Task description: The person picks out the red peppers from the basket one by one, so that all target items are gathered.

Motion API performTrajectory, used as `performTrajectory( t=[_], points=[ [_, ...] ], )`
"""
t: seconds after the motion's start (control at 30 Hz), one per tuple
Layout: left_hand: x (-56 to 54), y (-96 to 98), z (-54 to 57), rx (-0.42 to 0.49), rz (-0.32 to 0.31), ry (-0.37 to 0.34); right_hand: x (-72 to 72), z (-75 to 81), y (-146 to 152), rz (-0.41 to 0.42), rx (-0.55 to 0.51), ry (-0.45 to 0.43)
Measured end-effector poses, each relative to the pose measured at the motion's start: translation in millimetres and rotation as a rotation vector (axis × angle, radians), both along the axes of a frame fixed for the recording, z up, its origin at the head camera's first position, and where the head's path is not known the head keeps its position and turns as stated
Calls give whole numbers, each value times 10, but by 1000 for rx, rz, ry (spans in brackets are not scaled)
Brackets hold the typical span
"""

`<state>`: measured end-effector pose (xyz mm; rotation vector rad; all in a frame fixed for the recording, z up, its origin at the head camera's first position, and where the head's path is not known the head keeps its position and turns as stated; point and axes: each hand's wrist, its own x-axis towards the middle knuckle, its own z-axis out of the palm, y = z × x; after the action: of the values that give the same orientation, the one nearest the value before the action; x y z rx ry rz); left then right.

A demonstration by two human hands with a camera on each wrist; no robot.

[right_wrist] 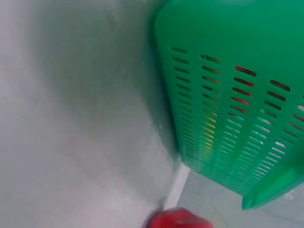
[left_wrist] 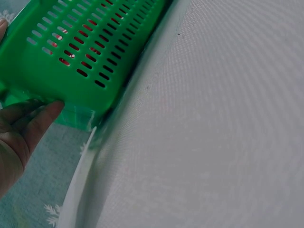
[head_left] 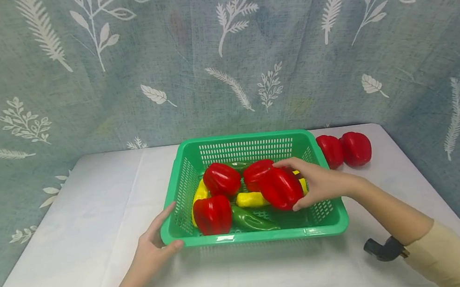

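My right hand (head_left: pixel 318 178) grips a red bell pepper (head_left: pixel 281 188) between thumb and fingers, over the right half of a green plastic basket (head_left: pixel 256 235). Across the basket's near left corner lies my left hand (head_left: pixel 154 245), thumb at the front rim and fingers along the left side. The left wrist view shows its fingers (left_wrist: pixel 45 121) against the slotted wall. Inside the basket are other red bell peppers (head_left: pixel 222 179), yellow peppers (head_left: pixel 250 200) and long green peppers (head_left: pixel 252 219), partly covering one another. The right wrist view shows the basket wall (right_wrist: pixel 223 28), but not my right hand.
Two more red bell peppers (head_left: pixel 356 149) sit on the white-covered table (head_left: pixel 94 214), just right of the basket's far corner. A patterned grey-green cloth (head_left: pixel 188 63) hangs behind the table. A black device (head_left: pixel 386 248) is strapped at my right forearm.
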<state>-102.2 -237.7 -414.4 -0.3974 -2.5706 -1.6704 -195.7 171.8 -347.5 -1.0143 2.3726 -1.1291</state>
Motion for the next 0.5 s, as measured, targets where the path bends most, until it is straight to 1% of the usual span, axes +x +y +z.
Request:
performTrajectory(
  t=[0.13,0.33,0.5],
  points=[
    [-6,5,1,5,-4,3,42,54,38,-25,-56,12],
    [-9,9,8,-3,8,-4,104,147,108,-78,-111,47],
    [-6,4,6,4,4,-5,121,197,203,-80,-170,82]
  ],
)
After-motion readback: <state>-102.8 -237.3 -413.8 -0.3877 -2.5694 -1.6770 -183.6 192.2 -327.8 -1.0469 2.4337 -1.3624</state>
